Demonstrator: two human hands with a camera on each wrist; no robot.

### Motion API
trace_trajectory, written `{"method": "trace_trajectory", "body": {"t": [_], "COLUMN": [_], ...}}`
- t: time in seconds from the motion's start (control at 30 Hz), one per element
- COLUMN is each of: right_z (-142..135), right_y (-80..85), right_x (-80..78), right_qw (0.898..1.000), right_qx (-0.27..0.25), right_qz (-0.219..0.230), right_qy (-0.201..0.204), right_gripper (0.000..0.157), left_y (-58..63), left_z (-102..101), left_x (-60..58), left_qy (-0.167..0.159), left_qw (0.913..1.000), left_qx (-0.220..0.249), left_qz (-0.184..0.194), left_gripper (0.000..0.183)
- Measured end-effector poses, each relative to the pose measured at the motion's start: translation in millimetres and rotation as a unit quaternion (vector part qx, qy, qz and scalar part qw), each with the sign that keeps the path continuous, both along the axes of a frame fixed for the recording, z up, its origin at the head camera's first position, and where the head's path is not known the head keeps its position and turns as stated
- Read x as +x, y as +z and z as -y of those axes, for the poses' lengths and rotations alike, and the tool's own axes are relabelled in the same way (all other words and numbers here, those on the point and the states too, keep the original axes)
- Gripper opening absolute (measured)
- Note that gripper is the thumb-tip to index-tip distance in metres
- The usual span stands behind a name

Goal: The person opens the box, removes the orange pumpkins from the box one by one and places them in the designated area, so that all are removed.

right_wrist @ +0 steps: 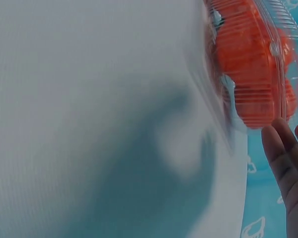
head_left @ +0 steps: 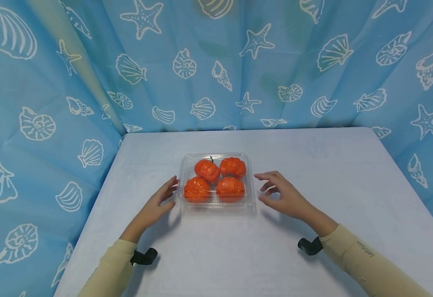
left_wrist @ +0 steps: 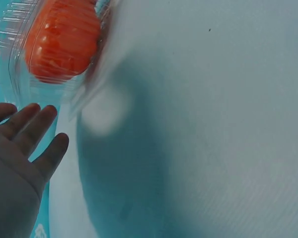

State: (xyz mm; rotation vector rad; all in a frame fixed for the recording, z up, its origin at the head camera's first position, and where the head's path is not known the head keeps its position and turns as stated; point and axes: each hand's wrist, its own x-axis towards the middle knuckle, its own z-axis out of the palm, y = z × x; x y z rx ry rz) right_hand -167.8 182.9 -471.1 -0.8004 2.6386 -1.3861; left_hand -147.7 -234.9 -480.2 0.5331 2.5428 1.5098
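A clear plastic clamshell box lies on the table with its lid down. Inside are several ribbed orange-red fruits, like small pumpkins or beefsteak tomatoes; one shows a green stem. My left hand is at the box's left side, fingers extended and spread, holding nothing. On the other side, my right hand has its fingers loosely bent, the fingertips close to the right edge. Both wrist views show the box beside the fingers; whether any fingertip touches it I cannot tell.
A white cloth covers the table. Behind it and to both sides hangs a blue curtain printed with shells and starfish. A black device sits on the left wrist, another black device on the right.
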Motion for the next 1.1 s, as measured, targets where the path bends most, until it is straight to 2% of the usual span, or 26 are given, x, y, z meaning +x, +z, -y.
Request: {"method": "trace_trajectory", "body": {"t": [0.13, 0.23, 0.43, 0.73, 0.87, 1.1], "right_z": [4.4, 8.6, 16.6, 22.7, 24.6, 26.8], "right_y": [-2.5, -4.4, -5.3, -7.1, -8.0, -7.5], "right_x": [1.0, 1.5, 3.1, 0.0, -1.3, -0.6], "right_qw": [0.999, 0.999, 0.998, 0.998, 0.999, 0.999], "right_qx": [-0.022, -0.029, -0.025, -0.024, -0.021, -0.011], "right_qz": [0.010, 0.016, 0.031, 0.029, 0.023, 0.013], "right_qy": [0.026, 0.041, 0.040, 0.041, 0.040, 0.034], "right_gripper": [0.072, 0.077, 0.086, 0.090, 0.091, 0.091], "left_y": [-0.5, -0.3, -0.4, -5.3, -5.9, -8.3], "left_z": [-1.9, -5.3, -14.0, -17.7, -17.6, -18.9], "left_x": [1.7, 1.8, 0.1, -1.8, -1.1, 1.6], "left_qy": [-0.007, 0.003, 0.024, 0.037, 0.035, 0.026], "left_qw": [0.9996, 0.9986, 0.9962, 0.9951, 0.9957, 0.9959], "left_qx": [-0.004, -0.007, -0.018, -0.044, -0.046, -0.032], "left_qz": [0.029, 0.052, 0.082, 0.081, 0.072, 0.080], "left_gripper": [0.079, 0.083, 0.097, 0.110, 0.108, 0.102]}}
